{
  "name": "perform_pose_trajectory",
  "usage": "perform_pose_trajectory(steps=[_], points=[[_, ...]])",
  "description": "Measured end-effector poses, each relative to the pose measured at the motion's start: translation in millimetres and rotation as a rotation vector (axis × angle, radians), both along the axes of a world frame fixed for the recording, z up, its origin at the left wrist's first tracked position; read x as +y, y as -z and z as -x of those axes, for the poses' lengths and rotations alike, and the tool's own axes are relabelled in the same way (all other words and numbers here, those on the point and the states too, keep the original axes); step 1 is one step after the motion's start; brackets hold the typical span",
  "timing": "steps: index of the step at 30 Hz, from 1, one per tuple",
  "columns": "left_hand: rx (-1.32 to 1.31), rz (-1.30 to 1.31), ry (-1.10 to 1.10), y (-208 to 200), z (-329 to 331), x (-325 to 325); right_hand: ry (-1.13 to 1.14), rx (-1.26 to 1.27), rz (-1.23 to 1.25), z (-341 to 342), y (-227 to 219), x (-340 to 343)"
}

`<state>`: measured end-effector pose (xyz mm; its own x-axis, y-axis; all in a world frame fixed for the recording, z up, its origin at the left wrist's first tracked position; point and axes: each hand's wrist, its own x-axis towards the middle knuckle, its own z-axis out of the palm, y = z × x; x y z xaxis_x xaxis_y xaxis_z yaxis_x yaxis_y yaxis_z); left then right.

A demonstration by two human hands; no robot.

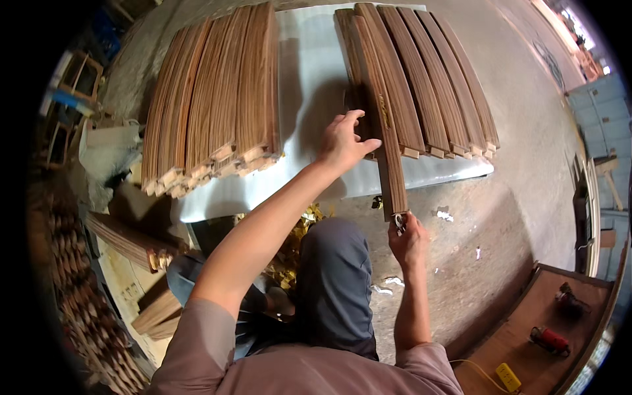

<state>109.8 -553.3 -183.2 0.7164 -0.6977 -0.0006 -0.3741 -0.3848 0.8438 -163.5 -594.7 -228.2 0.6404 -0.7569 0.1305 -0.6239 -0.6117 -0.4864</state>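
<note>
A long brown wood-grain slat (393, 174) stretches away from me, its far part over the right-hand row of similar slats (421, 85). At its near end my right hand (409, 240) is closed around it. A small shiny dark-and-white thing (399, 222) shows between those fingers and the slat's end; I cannot make out its kind. My left hand (343, 139) is beside the slat's left side, thumb and fingers apart. Its thumb tip reaches the slat's edge; whether it touches is unclear.
More slats stand packed in a left-hand row (217, 99) on the same white sheet (306, 66). Yellow scraps (296, 247) lie by my knee. At lower right, a brown board (507, 336) holds a red-bodied tool (550, 341) and a yellow power strip (508, 377). More wood stacks (125, 237) stand left.
</note>
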Motion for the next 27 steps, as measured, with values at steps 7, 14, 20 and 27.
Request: perform_pose_trajectory(steps=[7,14,20,27], points=[[0.205,-0.304,0.085,36.5,10.2,-60.7,0.083,-0.659,-0.289,-8.9,-103.2,-93.1],[0.309,-0.324,0.089,29.8,42.6,-52.1,-0.25,-0.973,-0.587,-169.3,-77.2,-171.9],[0.412,-0.305,0.076,17.7,41.3,-44.4,-0.282,-0.73,-0.33,-223.5,-25.7,-170.5],[0.339,-0.269,0.047,31.5,46.4,-46.1,-0.42,-0.557,0.037,-246.4,-15.7,-177.3]])
